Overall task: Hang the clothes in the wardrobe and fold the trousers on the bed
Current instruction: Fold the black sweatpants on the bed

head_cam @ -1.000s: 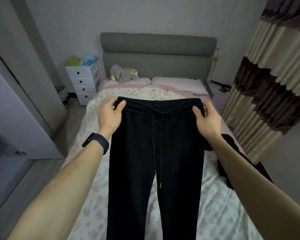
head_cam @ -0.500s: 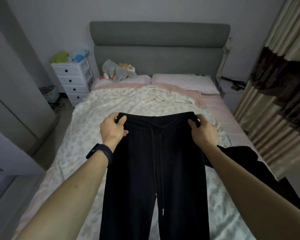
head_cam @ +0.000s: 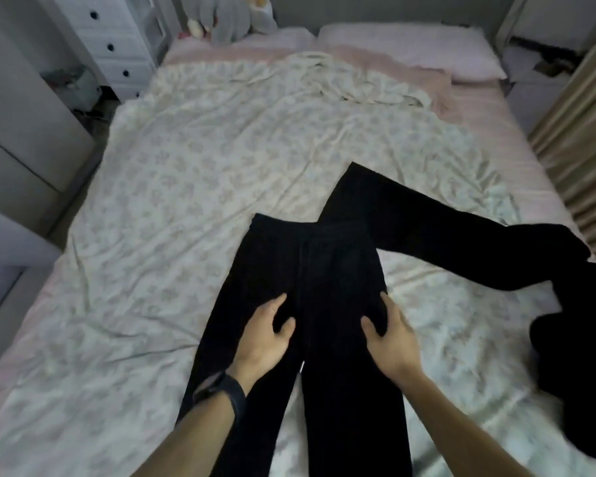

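Status: black trousers (head_cam: pixel 310 270) lie flat on the bed (head_cam: pixel 186 201), mid-width, toward the foot end, waistband pointing at the head end. Both hands are on the thigh area. Left hand (head_cam: pixel 265 335) lies flat, fingers spread, palm down on the left leg. Right hand (head_cam: pixel 389 339) does the same on the right leg. Neither is gripping, both just pressing. Prob smoothing before the 1st fold.

Risks:
- A 2nd dark garment (head_cam: pixel 461 246) on the bed's right half touches the right waistband corner. It's black on black, so edges are hard to read, and a fold across could snag it and drag it along.
- The floral quilt (head_cam: pixel 221 149) is rumpled, so creases underneath could give a lumpy, skewed fold.
- Trouser hems are out of frame. Can't tell if they hang off the foot end; if they do, their weight could pull the cloth askew.
- The drawstring tip (head_cam: pixel 301 366) is loose between the legs and could get trapped in the fold.
- The fabric looks soft, so sliding palms too hard would bunch it.

Counts:
- trousers laid flat: 1
- other dark clothing: 1 heap, could be more, can't tell
- hands: 2
- black wristband (head_cam: pixel 221 390): 1, on the left wrist
- pillow (head_cam: pixel 410 46) at the head end: 1 clear, maybe a 2nd behind the toy
- grey plush toy (head_cam: pixel 227 15): 1
- white drawer chest (head_cam: pixel 117 39) left of the bed: 1
- curtain (head_cam: pixel 582 132) right of the bed: 1
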Motion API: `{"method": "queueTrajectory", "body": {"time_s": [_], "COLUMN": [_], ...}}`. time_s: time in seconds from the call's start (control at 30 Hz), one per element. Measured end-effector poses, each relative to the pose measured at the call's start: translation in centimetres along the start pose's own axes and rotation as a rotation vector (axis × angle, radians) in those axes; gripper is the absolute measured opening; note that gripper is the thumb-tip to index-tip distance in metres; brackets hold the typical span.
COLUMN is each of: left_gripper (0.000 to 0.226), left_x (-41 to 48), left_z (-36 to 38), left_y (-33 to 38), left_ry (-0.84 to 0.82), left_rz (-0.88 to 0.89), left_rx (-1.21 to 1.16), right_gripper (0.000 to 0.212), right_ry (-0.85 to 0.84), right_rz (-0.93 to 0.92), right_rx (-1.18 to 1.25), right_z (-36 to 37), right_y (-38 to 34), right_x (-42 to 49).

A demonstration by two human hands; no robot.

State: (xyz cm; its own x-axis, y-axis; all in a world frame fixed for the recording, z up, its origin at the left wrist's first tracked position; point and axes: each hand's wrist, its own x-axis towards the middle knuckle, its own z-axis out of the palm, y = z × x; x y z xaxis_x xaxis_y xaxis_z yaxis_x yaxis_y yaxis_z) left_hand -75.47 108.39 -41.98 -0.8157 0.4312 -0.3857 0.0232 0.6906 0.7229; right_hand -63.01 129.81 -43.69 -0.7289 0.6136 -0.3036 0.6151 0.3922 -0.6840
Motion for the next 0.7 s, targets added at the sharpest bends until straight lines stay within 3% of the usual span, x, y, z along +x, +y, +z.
{"method": "queueTrajectory", "body": {"time_s": [0.2, 0.43, 0.53, 0.63, 0.7], "left_gripper": [0.063, 0.068, 0.054, 0.036, 0.041], "left_x": [-16.2, -29.4, -32.6, -34.0, -34.9], "left_z": [12.3, 18.2, 19.1, 19.1, 19.1], "left_y": [-6.6, -9.9, -10.4, -10.5, -11.6], "left_ry": [-0.013, -0.003, 0.093, 0.175, 0.139], "left_rz": [-0.092, -0.178, -0.262, -0.283, -0.320], "left_rx": [0.133, 0.243, 0.225, 0.147, 0.083], "right_gripper": [0.063, 0.059, 0.061, 0.043, 0.033], "right_ry": [-0.080, -0.019, -0.025, -0.089, -0.194], "right_rz": [-0.033, -0.203, -0.119, 0.061, 0.216], "right_rx": [-0.289, -0.299, -0.185, -0.023, 0.097], "right_z": [5.4, 3.9, 2.8, 1.9, 1.9], "right_y": [10.2, 14.6, 15.0, 15.4, 16.5], "right_x": [-15.2, -26.2, -28.1, -29.5, -31.0]}}
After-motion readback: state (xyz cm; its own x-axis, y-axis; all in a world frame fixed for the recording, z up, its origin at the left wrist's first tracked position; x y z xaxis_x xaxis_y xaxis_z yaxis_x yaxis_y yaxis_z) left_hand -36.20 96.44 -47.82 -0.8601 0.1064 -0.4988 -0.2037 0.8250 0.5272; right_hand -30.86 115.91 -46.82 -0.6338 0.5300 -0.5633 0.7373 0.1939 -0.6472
